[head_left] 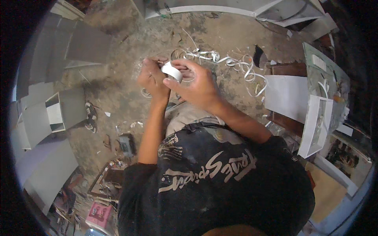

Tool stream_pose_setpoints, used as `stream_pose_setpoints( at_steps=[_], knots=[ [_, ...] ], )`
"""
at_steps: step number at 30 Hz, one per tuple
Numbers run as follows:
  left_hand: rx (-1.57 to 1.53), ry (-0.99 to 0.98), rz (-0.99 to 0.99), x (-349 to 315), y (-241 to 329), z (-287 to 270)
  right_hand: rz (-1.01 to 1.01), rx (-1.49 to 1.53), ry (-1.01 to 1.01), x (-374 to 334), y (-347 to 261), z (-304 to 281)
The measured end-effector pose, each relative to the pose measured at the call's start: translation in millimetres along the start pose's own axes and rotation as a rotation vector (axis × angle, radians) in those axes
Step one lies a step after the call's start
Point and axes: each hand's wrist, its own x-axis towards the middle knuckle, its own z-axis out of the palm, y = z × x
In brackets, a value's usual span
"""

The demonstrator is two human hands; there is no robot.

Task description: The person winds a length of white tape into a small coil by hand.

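In front of my body I hold a small coiled roll of flat white strip point(172, 72). My right hand point(199, 85) is closed around its right side, thumb at the near edge and fingers at the far edge. My left hand point(154, 80) is curled against the roll's left side, and some of its fingers are hidden behind the palm. A long curly white strip point(232, 61) lies in loops on the floor beyond and to the right of my hands. Whether it joins the roll cannot be made out.
Grey panels and boxes point(69, 108) stand on the left. At right is a cluttered worktable point(315, 78) with a white drawer-like frame point(317, 126) against it. A dark toolbox-like case point(126, 144), sandals point(90, 117) and a pink stool-like item point(99, 216) sit at lower left on the dirty floor point(126, 90).
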Motion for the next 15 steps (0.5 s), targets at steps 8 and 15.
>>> stream_pose_setpoints(
  at_steps=[8,15],
  knots=[
    [-0.210,0.060,-0.221,3,5,2,0.115,0.251,0.030,7,0,8],
    [-0.019,0.036,-0.145,10,5,-6,0.068,0.149,0.111,-4,6,16]
  ],
)
